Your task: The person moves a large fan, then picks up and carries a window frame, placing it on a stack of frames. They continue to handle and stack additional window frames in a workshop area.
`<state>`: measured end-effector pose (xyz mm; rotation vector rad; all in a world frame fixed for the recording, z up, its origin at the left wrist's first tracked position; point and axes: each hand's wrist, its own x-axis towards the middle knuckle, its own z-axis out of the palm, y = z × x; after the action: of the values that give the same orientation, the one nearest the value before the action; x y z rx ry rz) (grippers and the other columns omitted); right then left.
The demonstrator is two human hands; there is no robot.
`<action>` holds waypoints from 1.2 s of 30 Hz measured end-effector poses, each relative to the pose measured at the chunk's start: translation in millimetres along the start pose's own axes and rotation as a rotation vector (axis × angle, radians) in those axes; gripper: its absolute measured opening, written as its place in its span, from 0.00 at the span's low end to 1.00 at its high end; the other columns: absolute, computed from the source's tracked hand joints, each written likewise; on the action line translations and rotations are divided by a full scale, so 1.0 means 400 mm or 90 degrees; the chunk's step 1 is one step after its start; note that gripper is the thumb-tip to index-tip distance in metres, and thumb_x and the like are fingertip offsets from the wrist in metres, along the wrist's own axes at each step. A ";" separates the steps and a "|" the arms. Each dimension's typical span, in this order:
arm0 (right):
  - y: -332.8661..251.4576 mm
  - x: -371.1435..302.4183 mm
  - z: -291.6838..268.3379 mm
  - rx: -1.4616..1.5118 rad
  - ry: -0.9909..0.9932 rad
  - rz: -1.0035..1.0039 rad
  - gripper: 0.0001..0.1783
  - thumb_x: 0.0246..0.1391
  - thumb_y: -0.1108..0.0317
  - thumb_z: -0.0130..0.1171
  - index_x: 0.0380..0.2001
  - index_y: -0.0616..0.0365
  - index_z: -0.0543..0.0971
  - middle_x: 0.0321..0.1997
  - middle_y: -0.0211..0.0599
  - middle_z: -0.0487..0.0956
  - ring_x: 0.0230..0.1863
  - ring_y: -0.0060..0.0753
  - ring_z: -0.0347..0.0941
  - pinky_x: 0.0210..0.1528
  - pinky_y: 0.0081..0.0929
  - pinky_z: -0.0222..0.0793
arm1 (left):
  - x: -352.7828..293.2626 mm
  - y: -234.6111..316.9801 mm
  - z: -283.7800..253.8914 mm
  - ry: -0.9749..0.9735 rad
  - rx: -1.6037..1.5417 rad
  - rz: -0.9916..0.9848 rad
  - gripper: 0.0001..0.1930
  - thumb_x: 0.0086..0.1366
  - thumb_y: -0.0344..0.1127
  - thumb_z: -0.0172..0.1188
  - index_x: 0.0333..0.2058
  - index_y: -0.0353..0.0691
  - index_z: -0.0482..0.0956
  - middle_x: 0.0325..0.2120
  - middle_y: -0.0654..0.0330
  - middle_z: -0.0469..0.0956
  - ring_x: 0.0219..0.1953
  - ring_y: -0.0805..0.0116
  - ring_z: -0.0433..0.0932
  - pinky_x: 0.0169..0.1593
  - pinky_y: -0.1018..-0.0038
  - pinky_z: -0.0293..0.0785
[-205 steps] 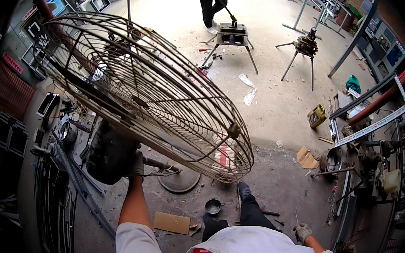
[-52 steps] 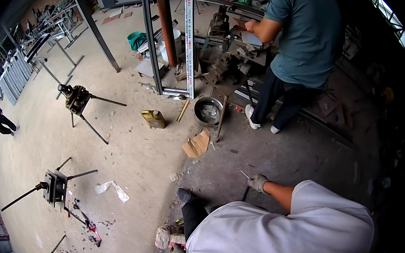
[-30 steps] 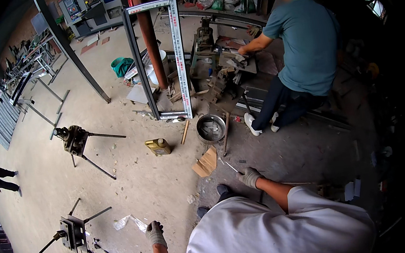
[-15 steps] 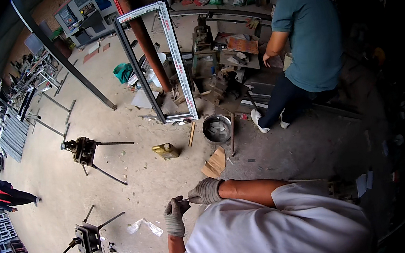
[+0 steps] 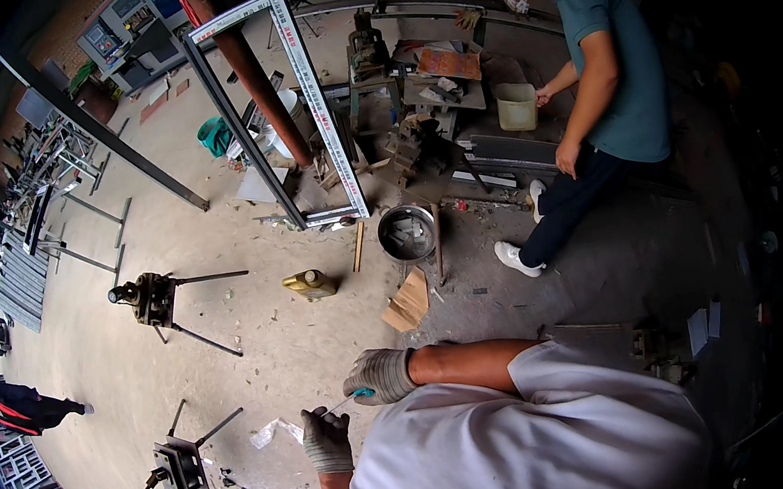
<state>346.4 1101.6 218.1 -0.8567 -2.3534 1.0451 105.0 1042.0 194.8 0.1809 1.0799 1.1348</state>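
Both my hands wear grey knitted gloves and are close together in front of my light shirt. My right hand [image 5: 377,375] is closed on a screwdriver [image 5: 362,394] with a teal handle, its thin shaft slanting down to the left. Nearest the shaft's end is my left hand [image 5: 326,441], with its fingers bent and closed; whatever they pinch is too small to make out. Below and ahead lie a piece of brown cardboard [image 5: 407,302] and a crumpled white sheet [image 5: 276,432] on the floor.
Two metal stands with rod legs [image 5: 154,299] [image 5: 182,468] are on the left. Ahead are a gold jug [image 5: 310,285], a metal basin [image 5: 407,233] and an upright frame [image 5: 322,107]. A co-worker [image 5: 616,74] holds a pale container [image 5: 517,106]; another person [image 5: 28,407] is far left.
My hands have drawn apart, the left one lower, and the teal handle has come into view. The co-worker has turned and now holds the pale container out. The view has shifted slightly.
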 end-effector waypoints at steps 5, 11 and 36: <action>0.081 -0.020 0.005 0.022 0.005 0.309 0.15 0.57 0.53 0.51 0.35 0.52 0.78 0.31 0.47 0.81 0.36 0.54 0.77 0.41 0.47 0.71 | 0.022 -0.023 -0.030 0.159 0.104 -0.011 0.26 0.62 0.60 0.57 0.42 0.40 0.75 0.21 0.63 0.75 0.23 0.68 0.71 0.41 0.66 0.72; 0.549 -0.445 0.201 0.067 0.307 0.955 0.18 0.47 0.51 0.57 0.31 0.53 0.82 0.32 0.49 0.82 0.36 0.51 0.80 0.37 0.40 0.74 | 0.019 -0.137 -0.485 0.310 0.480 -0.073 0.18 0.64 0.49 0.58 0.39 0.38 0.74 0.24 0.51 0.80 0.19 0.65 0.75 0.23 0.70 0.73; 0.224 -0.031 -0.030 0.183 0.183 0.452 0.15 0.49 0.61 0.53 0.40 0.46 0.81 0.33 0.44 0.82 0.35 0.48 0.78 0.42 0.38 0.72 | 0.141 0.056 -0.064 0.112 0.460 0.112 0.15 0.64 0.45 0.60 0.40 0.39 0.78 0.27 0.56 0.82 0.25 0.69 0.79 0.30 0.76 0.77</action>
<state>394.9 1146.3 155.1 -1.6508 -1.6234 1.3614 71.3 1087.8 161.4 0.7661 1.6259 0.8792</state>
